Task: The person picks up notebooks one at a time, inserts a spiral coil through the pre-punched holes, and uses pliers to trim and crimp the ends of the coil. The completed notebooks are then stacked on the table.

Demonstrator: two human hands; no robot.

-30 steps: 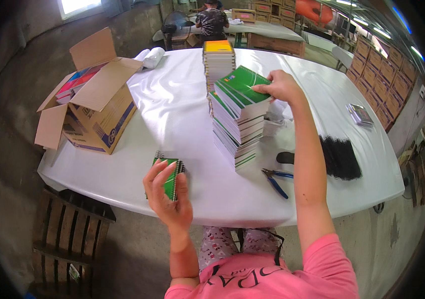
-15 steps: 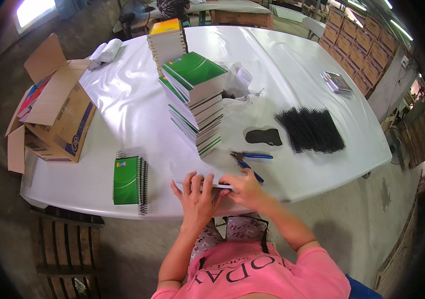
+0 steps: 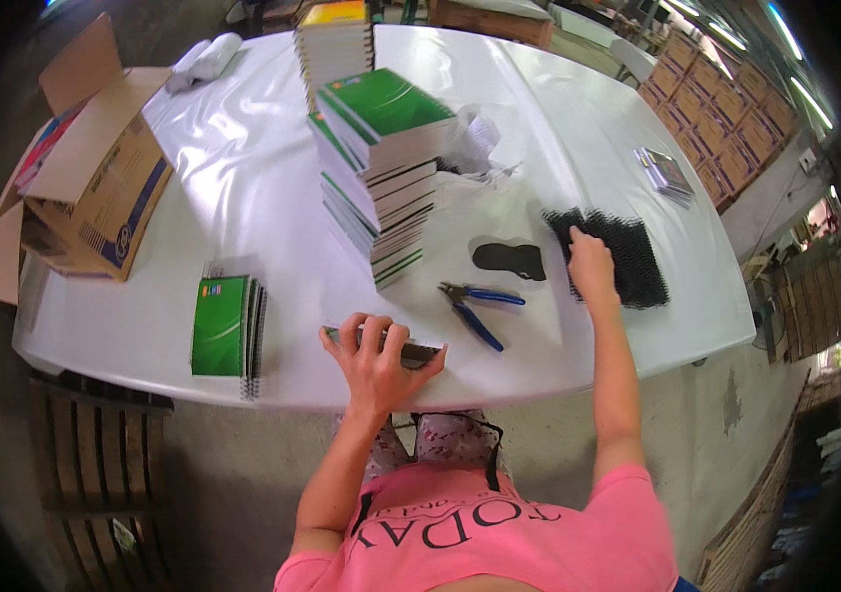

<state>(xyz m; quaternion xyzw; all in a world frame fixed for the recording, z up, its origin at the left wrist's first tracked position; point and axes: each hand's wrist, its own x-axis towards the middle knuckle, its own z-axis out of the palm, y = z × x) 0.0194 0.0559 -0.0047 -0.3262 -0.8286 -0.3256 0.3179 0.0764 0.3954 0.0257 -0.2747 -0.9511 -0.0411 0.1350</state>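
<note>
My left hand [image 3: 376, 363] grips a notebook's page block [image 3: 420, 353] near the table's front edge, its fingers over the top and its thumb at the right end. Out to the right, my right hand [image 3: 592, 266] reaches onto the left part of a pile of black binding coils [image 3: 637, 259]. Its fingers are drawn together at the coils; the fingertips are partly hidden. Between my hands lie blue-handled cutting pliers [image 3: 479, 314] with their handles apart. Behind them is a flat black shape [image 3: 509, 259].
Green notebooks [image 3: 381, 113] form a tall stack ahead, with yellow-topped ones [image 3: 334, 49] behind. Several coil-bound green notebooks [image 3: 221, 326] lie at the left. An open carton [image 3: 105, 197] stands at the table's left edge. A small stack of thin items [image 3: 664, 173] sits far right.
My right hand has left the page block and moved right to the black coils. My left hand keeps hold of the block, which is now tilted. The whole view has shifted slightly.
</note>
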